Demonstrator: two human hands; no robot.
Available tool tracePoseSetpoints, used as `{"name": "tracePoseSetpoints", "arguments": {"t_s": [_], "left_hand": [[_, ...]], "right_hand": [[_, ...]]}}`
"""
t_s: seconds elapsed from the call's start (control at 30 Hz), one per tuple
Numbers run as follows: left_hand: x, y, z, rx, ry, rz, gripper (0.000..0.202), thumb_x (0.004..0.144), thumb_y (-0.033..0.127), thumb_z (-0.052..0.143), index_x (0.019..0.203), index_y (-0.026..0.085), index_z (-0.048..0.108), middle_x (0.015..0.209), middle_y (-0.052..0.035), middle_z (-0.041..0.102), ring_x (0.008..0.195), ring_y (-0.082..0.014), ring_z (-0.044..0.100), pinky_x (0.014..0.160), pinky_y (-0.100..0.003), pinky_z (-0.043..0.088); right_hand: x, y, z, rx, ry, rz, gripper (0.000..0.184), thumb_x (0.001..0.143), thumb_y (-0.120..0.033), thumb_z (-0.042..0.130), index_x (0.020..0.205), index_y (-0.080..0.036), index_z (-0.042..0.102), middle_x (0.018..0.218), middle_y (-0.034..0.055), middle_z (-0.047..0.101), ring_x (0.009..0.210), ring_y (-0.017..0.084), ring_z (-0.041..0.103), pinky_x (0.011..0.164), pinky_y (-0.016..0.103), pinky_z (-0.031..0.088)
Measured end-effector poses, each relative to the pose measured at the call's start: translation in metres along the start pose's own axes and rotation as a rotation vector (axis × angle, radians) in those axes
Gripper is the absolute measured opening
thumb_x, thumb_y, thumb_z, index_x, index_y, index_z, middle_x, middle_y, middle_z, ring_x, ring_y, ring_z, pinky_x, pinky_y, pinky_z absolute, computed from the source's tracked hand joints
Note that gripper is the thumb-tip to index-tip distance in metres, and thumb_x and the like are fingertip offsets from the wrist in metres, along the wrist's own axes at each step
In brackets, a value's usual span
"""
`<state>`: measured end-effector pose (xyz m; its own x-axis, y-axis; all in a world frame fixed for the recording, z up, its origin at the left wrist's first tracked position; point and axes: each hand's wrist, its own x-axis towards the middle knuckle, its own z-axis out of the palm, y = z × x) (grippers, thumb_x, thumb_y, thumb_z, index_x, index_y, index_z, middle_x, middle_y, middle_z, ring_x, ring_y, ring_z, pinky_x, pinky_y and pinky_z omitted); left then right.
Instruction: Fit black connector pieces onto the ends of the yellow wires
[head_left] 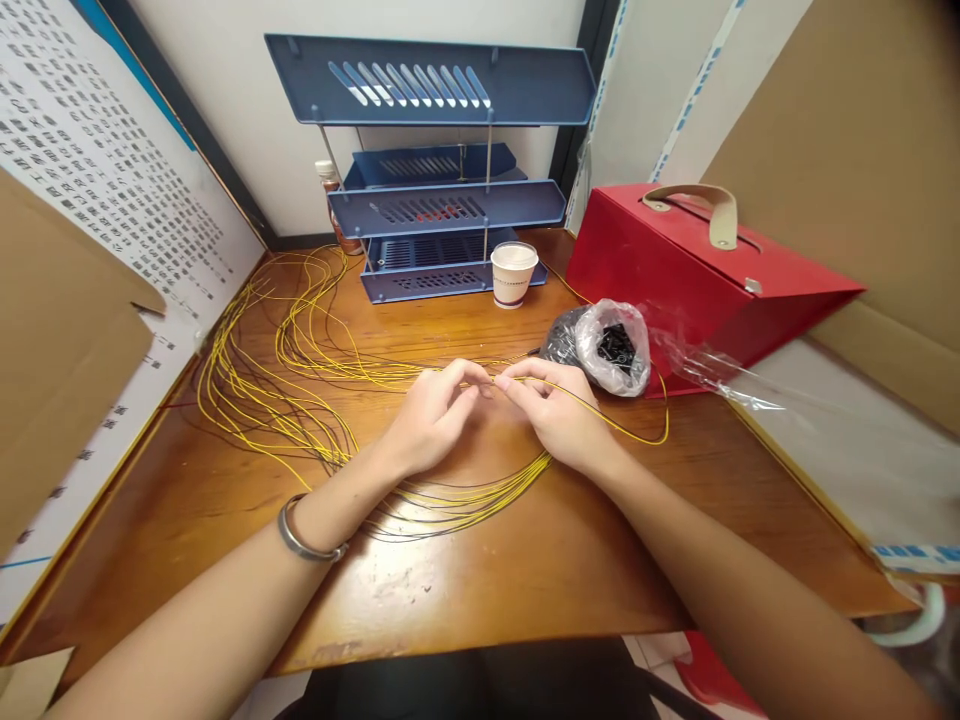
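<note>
Long yellow and dark wires (270, 420) lie in a loose loop across the wooden table. Above the table's middle, my right hand (559, 415) pinches a wire between thumb and fingers. A length of that yellow wire (634, 436) passes over the hand and bends back at the right. My left hand (439, 420) is closed at the wire's end, its fingertips almost meeting those of the right; a metal bracelet (296, 535) circles that wrist. Just behind my right hand sits a clear plastic bag (636, 375) with small black pieces (616, 348) inside.
A blue tiered tray rack (442, 205) stands at the back, with a paper cup (513, 275) before it and a bottle (330, 195) beside it. The red box (675, 290) with a handle is at the right. Cardboard (60, 350) borders the left side.
</note>
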<state>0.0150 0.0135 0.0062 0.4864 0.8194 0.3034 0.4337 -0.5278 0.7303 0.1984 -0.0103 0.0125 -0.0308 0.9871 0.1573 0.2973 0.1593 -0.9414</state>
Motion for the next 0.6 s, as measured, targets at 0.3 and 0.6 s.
{"name": "tracePoseSetpoints", "arguments": {"t_s": [0.3, 0.6], "left_hand": [[0.0, -0.008, -0.001, 0.163, 0.043, 0.009, 0.017, 0.097, 0.032, 0.057, 0.093, 0.02, 0.068, 0.085, -0.0009, 0.075, 0.073, -0.0152, 0.063, 0.083, -0.032, 0.043], [-0.052, 0.044, -0.05, 0.241, 0.02, -0.143, 0.025, 0.099, 0.039, 0.052, 0.115, 0.028, 0.069, 0.102, -0.002, 0.076, 0.089, -0.0225, 0.069, 0.084, -0.036, 0.05]], "right_hand": [[-0.001, 0.005, 0.001, -0.092, 0.007, 0.08, 0.031, 0.084, -0.044, 0.064, 0.081, -0.014, 0.072, 0.048, -0.0069, 0.035, 0.048, 0.008, 0.026, 0.049, 0.026, 0.021], [-0.066, -0.036, -0.03, 0.304, -0.227, 0.638, 0.039, 0.084, -0.059, 0.066, 0.091, -0.021, 0.061, 0.073, 0.0053, 0.066, 0.051, 0.015, 0.058, 0.036, 0.024, 0.031]]}}
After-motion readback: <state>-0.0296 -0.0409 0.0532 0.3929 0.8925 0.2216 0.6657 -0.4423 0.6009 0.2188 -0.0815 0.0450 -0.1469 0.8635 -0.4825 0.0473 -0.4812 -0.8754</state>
